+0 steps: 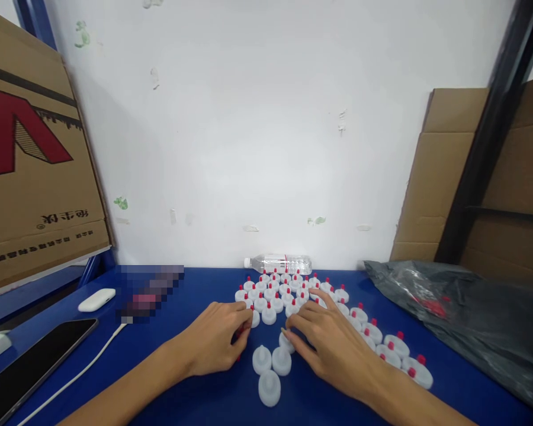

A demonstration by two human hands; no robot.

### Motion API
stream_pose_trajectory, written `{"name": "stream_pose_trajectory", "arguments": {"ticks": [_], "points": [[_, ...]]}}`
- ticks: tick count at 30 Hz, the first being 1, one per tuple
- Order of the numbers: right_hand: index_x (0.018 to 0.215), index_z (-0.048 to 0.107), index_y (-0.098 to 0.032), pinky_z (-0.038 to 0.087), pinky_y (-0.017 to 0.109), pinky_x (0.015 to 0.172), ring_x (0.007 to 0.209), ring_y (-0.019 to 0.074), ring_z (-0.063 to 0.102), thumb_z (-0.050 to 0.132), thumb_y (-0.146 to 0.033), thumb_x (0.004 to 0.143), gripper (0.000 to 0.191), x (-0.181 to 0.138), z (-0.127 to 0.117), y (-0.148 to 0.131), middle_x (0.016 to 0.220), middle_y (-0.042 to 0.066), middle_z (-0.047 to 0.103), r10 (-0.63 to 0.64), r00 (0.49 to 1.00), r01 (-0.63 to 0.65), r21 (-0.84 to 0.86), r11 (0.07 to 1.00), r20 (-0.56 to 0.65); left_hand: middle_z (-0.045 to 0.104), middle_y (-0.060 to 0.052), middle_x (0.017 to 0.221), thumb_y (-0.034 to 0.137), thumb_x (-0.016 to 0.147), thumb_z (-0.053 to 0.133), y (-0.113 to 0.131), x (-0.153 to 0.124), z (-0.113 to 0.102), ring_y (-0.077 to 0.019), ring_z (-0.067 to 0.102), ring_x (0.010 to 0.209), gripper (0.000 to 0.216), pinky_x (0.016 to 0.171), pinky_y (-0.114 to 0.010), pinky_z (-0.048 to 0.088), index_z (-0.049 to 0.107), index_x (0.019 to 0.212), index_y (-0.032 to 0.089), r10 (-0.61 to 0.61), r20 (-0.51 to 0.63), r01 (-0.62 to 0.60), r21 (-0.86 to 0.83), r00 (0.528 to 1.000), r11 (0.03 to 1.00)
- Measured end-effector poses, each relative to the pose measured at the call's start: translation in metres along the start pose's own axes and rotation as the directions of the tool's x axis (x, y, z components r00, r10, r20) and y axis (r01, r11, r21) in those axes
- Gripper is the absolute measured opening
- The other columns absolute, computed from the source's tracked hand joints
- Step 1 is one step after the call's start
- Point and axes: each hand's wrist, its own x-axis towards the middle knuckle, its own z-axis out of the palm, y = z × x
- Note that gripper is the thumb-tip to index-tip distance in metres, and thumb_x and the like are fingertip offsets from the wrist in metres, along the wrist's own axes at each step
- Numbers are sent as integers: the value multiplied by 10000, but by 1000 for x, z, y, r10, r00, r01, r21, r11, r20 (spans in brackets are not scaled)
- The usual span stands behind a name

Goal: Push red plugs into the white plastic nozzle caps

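My left hand point(224, 337) is closed, with its fingers curled down near the table. Bits of red, which look like small red caps point(238, 336), show between its thumb and fingers and are mostly hidden. My right hand point(326, 337) has thumb and forefinger together at the top of a small white plastic bottle point(286, 343), partly covered by the fingers. In front of it stand uncapped white bottles point(269, 388), with bare nozzles pointing up. Behind both hands are many white bottles with red caps point(269, 313), packed close; more run to the right past my right wrist.
A clear water bottle point(284, 264) lies against the wall. At left are a phone point(35, 367), a white case point(96, 300), a cable point(80, 373) and a large carton point(39, 154). A dark plastic bag point(484, 331) covers the right side, with cardboard point(444, 177) behind.
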Motion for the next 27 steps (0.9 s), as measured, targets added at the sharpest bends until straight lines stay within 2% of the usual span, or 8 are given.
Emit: {"name": "stream_pose_trajectory", "arguments": {"ticks": [10,15,21,24,27], "points": [[849,622,-232,232,482,1135,811,159,624,525,-170,974,170,1,0,-1,795,-29,664,-23,1000,23,-12,1000,3,612,-2,843,173,894,497,-1,0,2,-161,553,677,94,608,-285,337,518,810,211,0,5,0,5,1000,1000],[857,623,-237,200,504,1148,808,163,630,515,-172,975,172,1,1,0,802,-30,668,-28,1000,28,-5,1000,-4,609,-4,886,194,915,497,0,0,1,-157,562,688,73,610,-283,349,551,873,218,7,-1,-7,-14,1000,1000],[851,626,-236,222,490,1145,808,160,638,523,-165,968,172,1,1,-1,796,-31,664,-31,999,31,-26,999,-10,612,-11,891,191,916,497,0,0,2,-155,576,690,87,616,-281,370,573,880,214,19,1,-19,-17,1000,1000],[853,625,-238,220,490,1146,806,159,638,517,-179,976,174,0,1,-1,798,-34,664,-26,1000,26,-27,999,-6,626,-15,892,193,936,467,-1,1,0,-164,598,719,122,635,-283,390,580,896,216,19,-34,-20,-18,999,1000],[847,627,-237,238,475,1140,802,157,642,519,-191,981,179,0,0,-1,786,-36,662,-27,1000,26,-27,999,-13,647,-25,919,206,967,425,-2,2,-3,-176,627,765,168,668,-286,424,579,1030,219,-29,-133,22,-55,991,998]]}}
